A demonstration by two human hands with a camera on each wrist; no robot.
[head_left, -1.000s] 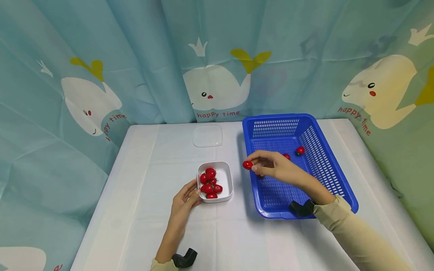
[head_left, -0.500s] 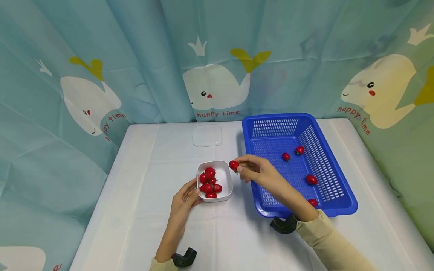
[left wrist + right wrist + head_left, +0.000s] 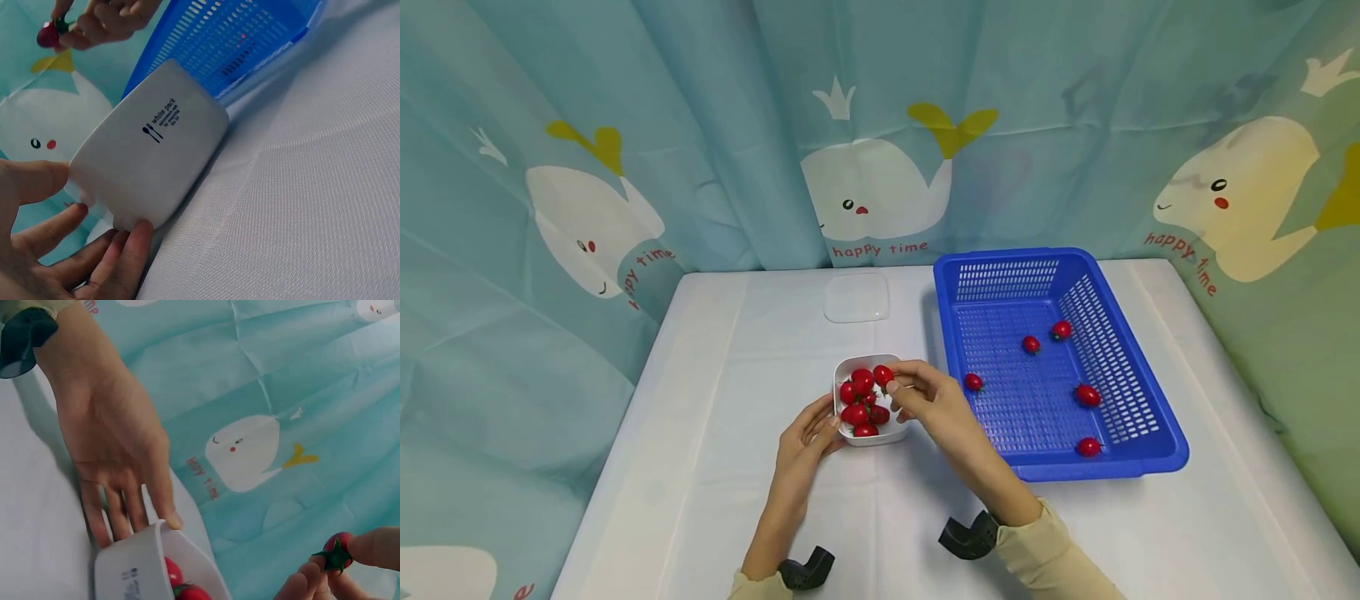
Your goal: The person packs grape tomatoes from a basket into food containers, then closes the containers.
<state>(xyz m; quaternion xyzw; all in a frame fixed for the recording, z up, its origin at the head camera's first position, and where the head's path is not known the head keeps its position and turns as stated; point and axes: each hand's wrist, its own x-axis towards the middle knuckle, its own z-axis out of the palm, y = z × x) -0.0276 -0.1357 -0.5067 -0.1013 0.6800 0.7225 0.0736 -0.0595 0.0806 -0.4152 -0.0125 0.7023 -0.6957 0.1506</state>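
A white bowl (image 3: 874,440) with several red cherry tomatoes (image 3: 859,398) stands mid-table. My left hand (image 3: 820,425) rests against its near-left corner with straight fingers and the thumb at the rim; the left wrist view shows those fingers (image 3: 119,253) along the bowl (image 3: 156,162). My right hand (image 3: 897,390) pinches one cherry tomato (image 3: 883,375) just above the bowl's far right part. The right wrist view shows that tomato (image 3: 337,551) with its green stem between my fingertips (image 3: 375,547), above the bowl (image 3: 134,572) and the left hand (image 3: 119,444).
A blue slotted basket (image 3: 1116,367) stands right of the bowl with several loose tomatoes (image 3: 1086,395) in it. A clear lid (image 3: 857,297) lies at the back of the white table (image 3: 737,358). A whale-print curtain hangs behind.
My right hand has carried the tomato leftward from the basket's left rim to over the bowl. The left hand and bowl have stayed put.
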